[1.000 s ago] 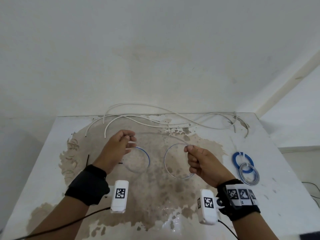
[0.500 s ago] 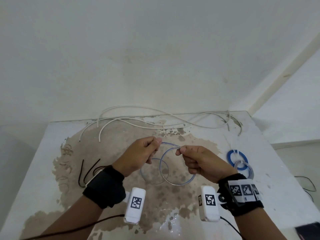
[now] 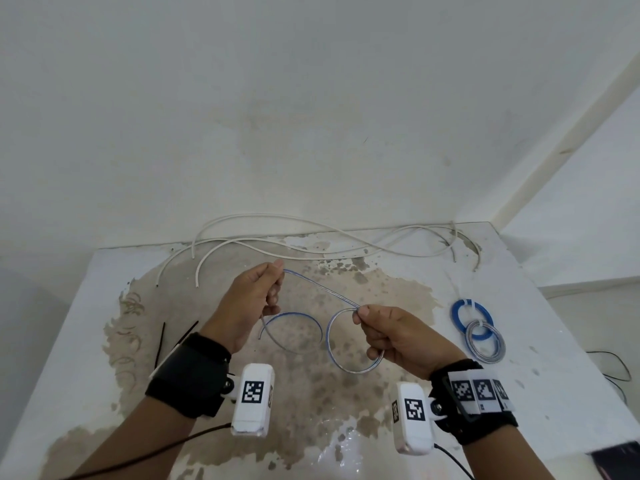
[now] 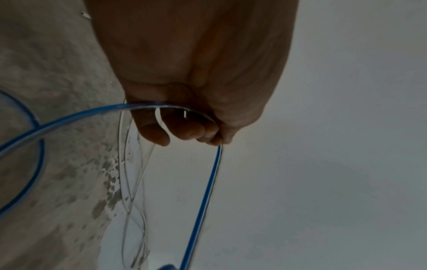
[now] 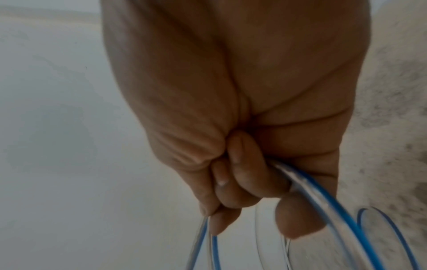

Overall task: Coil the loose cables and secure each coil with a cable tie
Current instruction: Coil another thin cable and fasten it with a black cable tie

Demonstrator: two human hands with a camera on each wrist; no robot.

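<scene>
A thin clear cable with a blue stripe (image 3: 320,289) is held above the stained table (image 3: 86,289) between both hands. My left hand (image 3: 254,299) pinches it at the upper left, and a loose curved tail (image 3: 294,315) hangs below that hand. My right hand (image 3: 388,332) pinches the crossing of one loop (image 3: 332,355) that hangs under it. In the left wrist view the fingers (image 4: 184,127) curl round the blue-striped cable (image 4: 205,191). In the right wrist view the fingers (image 5: 249,175) grip the cable (image 5: 328,204).
Long white cables (image 3: 311,245) lie loose along the back edge by the wall. Two tied coils, one blue (image 3: 467,315) and one grey (image 3: 485,344), lie at the right. Black cable ties (image 3: 161,344) lie at the left. A dark wire (image 3: 613,365) runs beyond the right edge.
The hands came close together half a second ago, then parted; the left hand has risen toward the back, stretching a straight length of cable to the right hand's loop.
</scene>
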